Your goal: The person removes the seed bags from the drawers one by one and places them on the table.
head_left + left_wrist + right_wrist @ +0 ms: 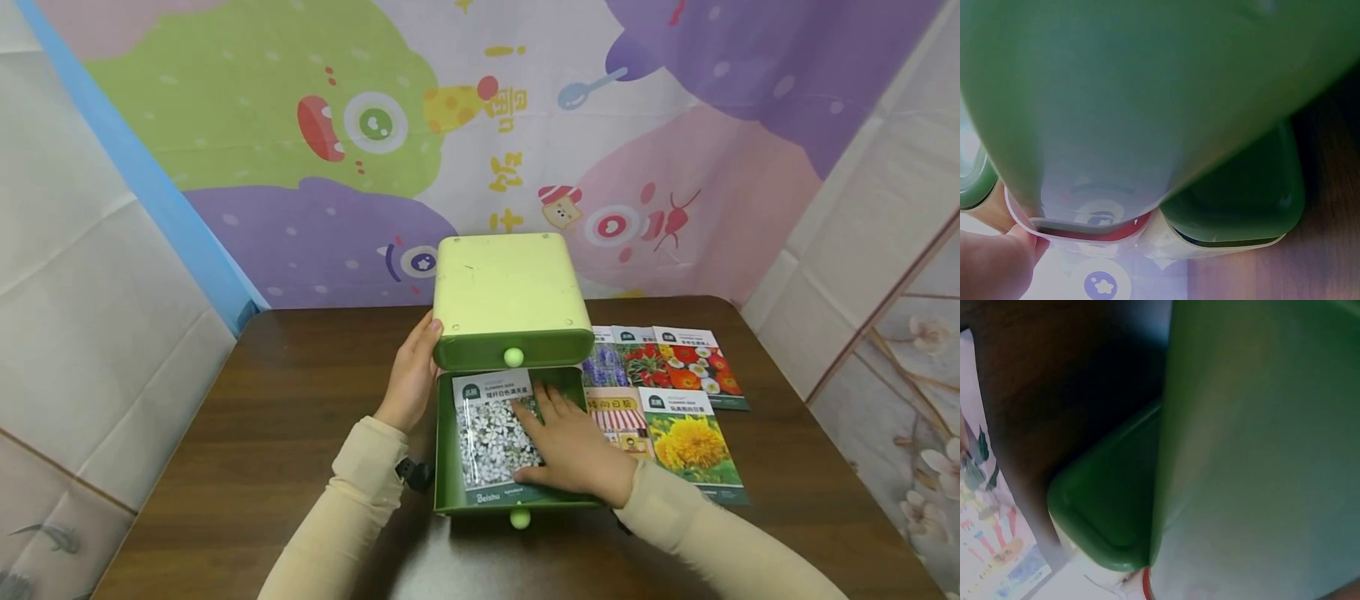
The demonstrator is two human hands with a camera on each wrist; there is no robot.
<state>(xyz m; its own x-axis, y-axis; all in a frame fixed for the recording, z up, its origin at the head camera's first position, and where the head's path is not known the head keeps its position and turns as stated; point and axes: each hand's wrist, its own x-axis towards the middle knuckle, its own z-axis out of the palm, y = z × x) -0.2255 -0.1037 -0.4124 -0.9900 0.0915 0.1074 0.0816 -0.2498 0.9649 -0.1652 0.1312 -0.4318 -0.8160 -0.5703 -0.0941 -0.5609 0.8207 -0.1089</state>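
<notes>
A small drawer cabinet (506,283) with a pale yellow-green top stands on the table. Its middle green drawer (445,450) is pulled out. Inside lies a seed packet (495,442) printed with white flowers. My right hand (573,446) reaches into this drawer, fingers spread and resting on the packet's right side. Along the cabinet's left wall lies my left hand (408,375), its thumb near the front corner; part of its fingers is hidden behind the wall. The pulled-out drawer's green underside (1085,112) fills much of the left wrist view.
Several flower seed packets lie right of the cabinet, among them a yellow-flower packet (693,442) and a red-poppy packet (697,367). The upper drawer (472,352) and lower drawer (1107,500) are pushed in. A cartoon-printed cloth (262,233) hangs behind the brown table (262,433).
</notes>
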